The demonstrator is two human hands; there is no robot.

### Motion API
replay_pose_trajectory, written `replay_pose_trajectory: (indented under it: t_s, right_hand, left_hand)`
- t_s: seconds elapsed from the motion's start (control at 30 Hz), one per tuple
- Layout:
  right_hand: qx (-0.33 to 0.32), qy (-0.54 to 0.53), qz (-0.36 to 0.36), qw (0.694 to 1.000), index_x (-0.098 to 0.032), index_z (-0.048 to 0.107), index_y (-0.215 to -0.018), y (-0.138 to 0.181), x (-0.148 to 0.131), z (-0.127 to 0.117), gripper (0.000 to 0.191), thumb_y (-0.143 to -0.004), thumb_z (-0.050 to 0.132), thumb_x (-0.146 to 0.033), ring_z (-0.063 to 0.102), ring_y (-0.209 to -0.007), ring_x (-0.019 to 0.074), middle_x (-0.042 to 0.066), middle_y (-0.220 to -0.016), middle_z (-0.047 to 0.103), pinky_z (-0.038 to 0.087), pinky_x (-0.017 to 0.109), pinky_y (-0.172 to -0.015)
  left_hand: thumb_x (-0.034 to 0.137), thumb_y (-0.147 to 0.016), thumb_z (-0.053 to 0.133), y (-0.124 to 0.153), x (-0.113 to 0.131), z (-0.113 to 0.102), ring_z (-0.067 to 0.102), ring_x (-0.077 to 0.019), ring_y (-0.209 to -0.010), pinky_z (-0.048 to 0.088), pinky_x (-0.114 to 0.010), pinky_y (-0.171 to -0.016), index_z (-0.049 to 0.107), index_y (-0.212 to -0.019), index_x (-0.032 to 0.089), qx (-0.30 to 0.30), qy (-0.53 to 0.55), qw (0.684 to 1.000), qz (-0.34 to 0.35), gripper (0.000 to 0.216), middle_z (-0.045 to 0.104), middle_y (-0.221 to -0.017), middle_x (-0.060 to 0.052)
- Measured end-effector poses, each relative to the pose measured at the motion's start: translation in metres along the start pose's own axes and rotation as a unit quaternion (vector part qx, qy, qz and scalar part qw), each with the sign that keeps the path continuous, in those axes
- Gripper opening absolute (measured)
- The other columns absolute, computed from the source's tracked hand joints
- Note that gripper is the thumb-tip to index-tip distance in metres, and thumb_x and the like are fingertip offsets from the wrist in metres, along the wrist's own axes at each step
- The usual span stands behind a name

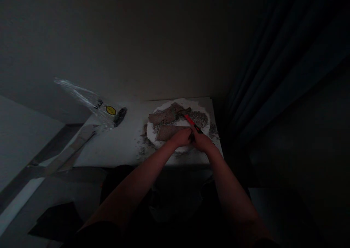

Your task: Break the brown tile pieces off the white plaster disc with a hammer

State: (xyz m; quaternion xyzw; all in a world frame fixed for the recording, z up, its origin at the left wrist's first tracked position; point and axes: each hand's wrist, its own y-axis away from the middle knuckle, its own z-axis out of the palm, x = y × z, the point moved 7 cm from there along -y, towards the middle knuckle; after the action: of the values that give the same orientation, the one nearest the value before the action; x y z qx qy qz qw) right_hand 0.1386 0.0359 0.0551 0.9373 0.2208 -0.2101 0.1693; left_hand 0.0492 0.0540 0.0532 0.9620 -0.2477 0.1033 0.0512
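A white round slab (205, 126) lies on a small white table (120, 146), strewn with brown-grey broken pieces (164, 117) and crumbs. A hammer (189, 119) with a red and black handle rests its head among the pieces. My right hand (202, 141) is closed round the handle's near end. My left hand (181, 138) sits right beside it, fingers curled, at the slab's near edge over a flat brown piece (168, 131); what it holds, if anything, is hidden.
A clear plastic bag (94, 104) with a yellow label sticks up at the table's left. Dark curtains (276, 80) hang to the right. A plain wall stands behind. The scene is very dim.
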Motion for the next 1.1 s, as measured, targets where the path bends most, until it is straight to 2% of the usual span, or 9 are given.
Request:
replay_pose_trajectory:
  t_s: [0.2,0.4,0.53,0.73,0.83,0.93,1.1]
  right_hand:
    - [0.01,-0.005,0.0,1.0,-0.019,0.004,-0.158,0.001,-0.001,-0.001,0.081,-0.09,0.048,-0.025,0.069,-0.1,0.0293,0.018,-0.12,0.068,0.046,0.033,-0.077]
    - [0.011,-0.008,-0.005,1.0,-0.018,0.006,-0.158,0.001,-0.003,-0.001,0.082,-0.089,0.05,-0.024,0.068,-0.103,0.0286,0.018,-0.12,0.068,0.045,0.033,-0.079]
    - [0.013,-0.002,0.002,1.0,-0.019,0.005,-0.158,0.0,-0.001,0.0,0.083,-0.089,0.051,-0.024,0.068,-0.1,0.0285,0.018,-0.118,0.069,0.045,0.033,-0.077]
    - [0.014,-0.016,-0.008,1.0,-0.019,0.006,-0.157,0.0,0.0,0.001,0.081,-0.091,0.051,-0.027,0.067,-0.103,0.0281,0.018,-0.121,0.068,0.045,0.033,-0.08]
    - [0.016,-0.018,-0.014,1.0,-0.019,0.007,-0.157,0.0,-0.001,0.002,0.081,-0.091,0.052,-0.028,0.068,-0.102,0.0286,0.018,-0.12,0.068,0.046,0.034,-0.08]
    - [0.009,-0.012,-0.011,1.0,-0.019,0.004,-0.158,-0.001,0.0,0.003,0.082,-0.091,0.052,-0.029,0.068,-0.101,0.0286,0.018,-0.118,0.069,0.046,0.034,-0.079]
    - [0.009,-0.011,-0.011,1.0,-0.017,0.003,-0.158,0.0,-0.001,0.001,0.085,-0.09,0.053,-0.027,0.067,-0.105,0.0288,0.019,-0.123,0.067,0.045,0.033,-0.081]
  left_hand:
    - [0.02,-0.087,0.051,0.006,-0.007,0.002,0.065,-0.0233,-0.102,0.051,-0.033,-0.091,0.064,-0.105,0.011,-0.004,0.011,1.0,0.015,0.024,0.066,-0.113,-0.014]
    - [0.019,-0.089,0.048,0.005,-0.008,0.008,0.064,-0.022,-0.104,0.05,-0.033,-0.093,0.061,-0.113,0.012,0.009,0.011,1.0,-0.013,0.028,0.064,-0.116,-0.013]
    - [0.019,-0.088,0.05,0.002,-0.007,0.009,0.064,-0.0227,-0.102,0.05,-0.034,-0.093,0.064,-0.106,0.012,0.004,0.016,1.0,-0.011,0.024,0.065,-0.113,-0.014]
    - [0.021,-0.083,0.057,0.006,-0.014,0.002,0.063,-0.0232,-0.099,0.051,-0.035,-0.09,0.063,-0.102,0.014,0.03,0.041,0.999,-0.005,0.02,0.067,-0.106,-0.011]
    - [0.02,-0.085,0.054,0.007,-0.014,0.003,0.063,-0.0215,-0.099,0.051,-0.035,-0.089,0.064,-0.097,0.016,0.027,0.047,0.998,0.015,0.016,0.066,-0.105,-0.01]
    - [0.02,-0.088,0.05,0.006,-0.014,0.006,0.064,-0.0207,-0.095,0.051,-0.034,-0.087,0.066,-0.094,0.016,0.019,0.025,0.999,-0.006,0.017,0.066,-0.106,-0.01]
    - [0.022,-0.085,0.055,0.004,-0.008,0.003,0.065,-0.0234,-0.099,0.051,-0.033,-0.089,0.063,-0.108,0.012,0.028,0.013,1.0,-0.007,0.026,0.066,-0.109,-0.013]
